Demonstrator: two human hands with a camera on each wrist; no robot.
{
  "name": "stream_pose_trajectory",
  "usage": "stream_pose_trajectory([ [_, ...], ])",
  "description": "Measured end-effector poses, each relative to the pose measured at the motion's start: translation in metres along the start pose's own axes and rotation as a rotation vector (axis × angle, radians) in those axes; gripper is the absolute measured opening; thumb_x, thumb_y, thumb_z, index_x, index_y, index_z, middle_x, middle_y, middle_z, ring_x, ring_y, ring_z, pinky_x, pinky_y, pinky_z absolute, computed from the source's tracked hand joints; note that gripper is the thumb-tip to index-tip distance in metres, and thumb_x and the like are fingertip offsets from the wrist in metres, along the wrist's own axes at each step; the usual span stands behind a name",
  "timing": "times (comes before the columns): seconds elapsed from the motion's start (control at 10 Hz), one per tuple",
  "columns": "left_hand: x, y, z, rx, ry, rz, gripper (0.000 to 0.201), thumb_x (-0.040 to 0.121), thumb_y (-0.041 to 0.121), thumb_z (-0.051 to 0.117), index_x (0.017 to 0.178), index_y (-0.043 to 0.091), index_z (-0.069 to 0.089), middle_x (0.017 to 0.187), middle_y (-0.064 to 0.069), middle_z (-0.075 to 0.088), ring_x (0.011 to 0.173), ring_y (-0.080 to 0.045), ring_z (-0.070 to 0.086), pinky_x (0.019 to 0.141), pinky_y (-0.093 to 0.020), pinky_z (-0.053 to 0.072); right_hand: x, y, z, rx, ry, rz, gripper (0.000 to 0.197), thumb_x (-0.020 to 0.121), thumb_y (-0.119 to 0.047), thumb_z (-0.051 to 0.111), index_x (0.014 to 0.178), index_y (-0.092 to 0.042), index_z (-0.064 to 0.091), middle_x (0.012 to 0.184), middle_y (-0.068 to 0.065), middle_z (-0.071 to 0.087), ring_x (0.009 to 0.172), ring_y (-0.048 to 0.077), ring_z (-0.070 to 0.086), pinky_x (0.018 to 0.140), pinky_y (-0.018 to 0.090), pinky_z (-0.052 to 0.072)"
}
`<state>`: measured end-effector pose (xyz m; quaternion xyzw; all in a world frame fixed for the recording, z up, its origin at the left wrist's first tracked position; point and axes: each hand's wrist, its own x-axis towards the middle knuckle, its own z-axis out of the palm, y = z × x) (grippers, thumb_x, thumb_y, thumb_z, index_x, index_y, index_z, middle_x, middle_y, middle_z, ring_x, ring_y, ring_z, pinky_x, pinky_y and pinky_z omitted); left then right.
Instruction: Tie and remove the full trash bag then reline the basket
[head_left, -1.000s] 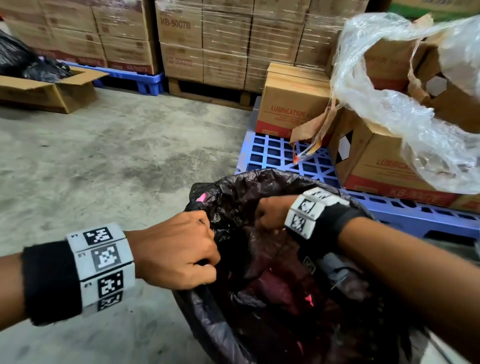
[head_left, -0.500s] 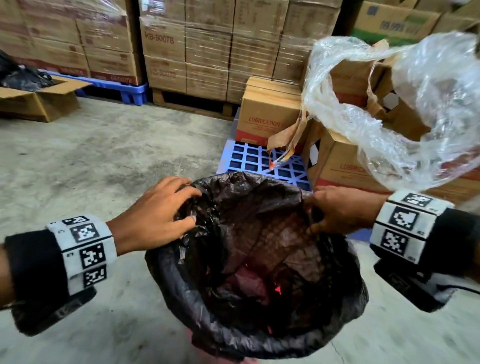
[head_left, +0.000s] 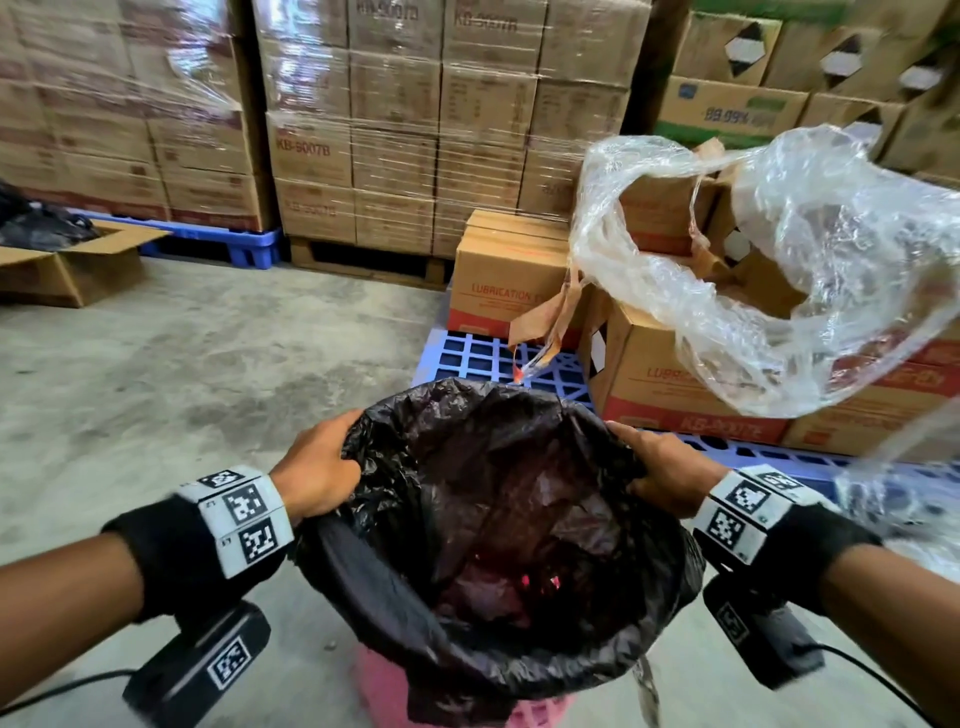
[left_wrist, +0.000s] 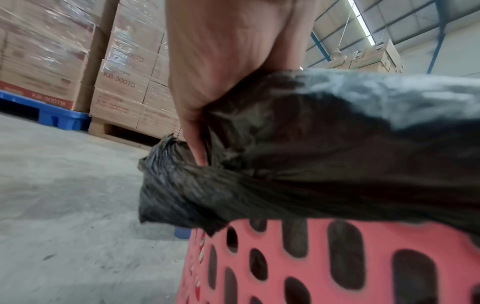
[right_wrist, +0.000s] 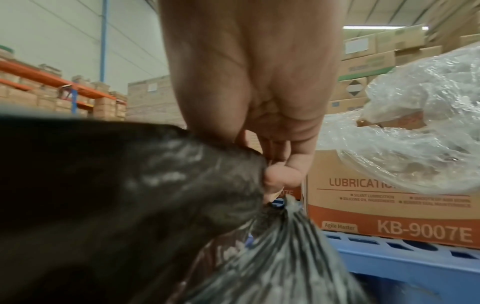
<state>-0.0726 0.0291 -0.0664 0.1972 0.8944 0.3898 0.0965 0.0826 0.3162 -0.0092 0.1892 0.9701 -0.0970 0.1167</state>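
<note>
Progress looks early: trash bag sits in the pink basket between the hands, its mouth open and untied. Left hand and right hand each pinch a side of its rim. Tying, lifting out and relining remain. Boxes beyond the hands read "LUBRICATION", "KB-9007E", "Agile Master".
</note>
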Motion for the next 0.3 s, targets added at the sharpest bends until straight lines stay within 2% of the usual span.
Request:
stream_pose_trajectory([
  [0.1,-0.003,0.008,-0.004,0.032,-0.027,-0.012,0.062,0.081,-0.003,0.05,0.135,0.027,0.046,0.134,-0.006,0.057,0.119,-0.024,0.054,0.099,-0.028,0.043,0.001,0.002,0.002,-0.01,-0.03,-0.002,0.073,0.089,-0.006,0.052,0.148,-0.018,0.011,0.15,0.01,0.037,0.133,0.028,0.04,0.104,0.034,0.038],
  [0.2,-0.007,0.012,-0.014,0.088,-0.011,0.001,0.062,0.086,0.021,0.062,0.142,0.024,0.035,0.142,-0.008,0.049,0.13,-0.024,0.046,0.103,-0.028,0.035,-0.004,0.008,-0.004,0.071,-0.035,-0.018,0.064,0.093,-0.021,0.053,0.147,-0.025,0.019,0.144,0.008,0.045,0.126,0.027,0.048,0.099,0.035,0.042],
  [0.3,-0.021,-0.003,-0.031,0.004,0.086,0.059,0.056,0.085,0.03,0.064,0.137,0.035,0.042,0.135,-0.007,0.055,0.124,-0.019,0.05,0.101,-0.032,0.04,-0.027,0.031,0.002,0.23,0.081,0.033,0.06,0.09,-0.045,0.049,0.144,-0.028,0.027,0.127,0.008,0.058,0.11,0.022,0.057,0.087,0.03,0.046],
])
